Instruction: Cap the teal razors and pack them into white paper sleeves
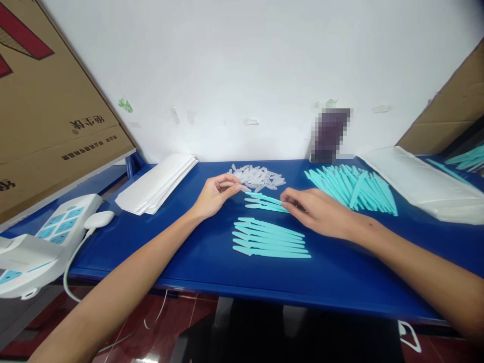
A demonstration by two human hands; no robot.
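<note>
Fingers pinched, my left hand (217, 194) grips a small translucent blade cap (245, 188) beside the blade end of a teal eyebrow razor (260, 196). My right hand (317, 209) is closed on the handle end of that razor; its fingertips partly hide the handles there. Two more teal razors lie just below it. Nearer the front edge, several teal razors (270, 239) form a row with blade ends to the left. A pile of loose translucent caps (260, 176) sits behind my hands. To the right of it lies a heap of teal razors (353, 189).
White envelopes (157, 184) are stacked on the blue table (189, 272) at left. A white power strip (71, 222) with a plug and cable stands near the left edge. At right lies a clear plastic bag (427, 186). Cardboard (56, 111) leans at left, and a wall closes the back.
</note>
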